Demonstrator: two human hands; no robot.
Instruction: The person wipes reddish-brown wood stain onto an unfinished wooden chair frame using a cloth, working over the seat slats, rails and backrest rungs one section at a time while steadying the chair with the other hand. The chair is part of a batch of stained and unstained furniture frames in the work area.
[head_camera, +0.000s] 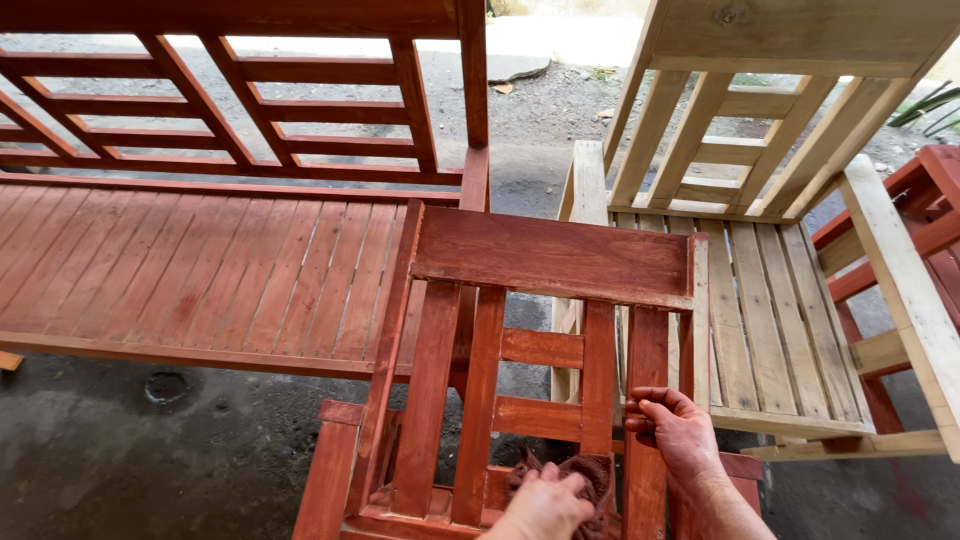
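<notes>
A wooden chair stained red-brown stands right below me, its slatted backrest facing up toward the camera. My left hand is closed on a stain-soaked brown rag, pressed low against the backrest slats. My right hand, smeared with red stain, grips the right upright slat of the backrest with fingers curled around it.
A long red-stained slatted bench fills the left. An unstained pale wooden chair stands behind on the right. Another red-stained piece shows at the right edge. The concrete floor is dark and wet-looking.
</notes>
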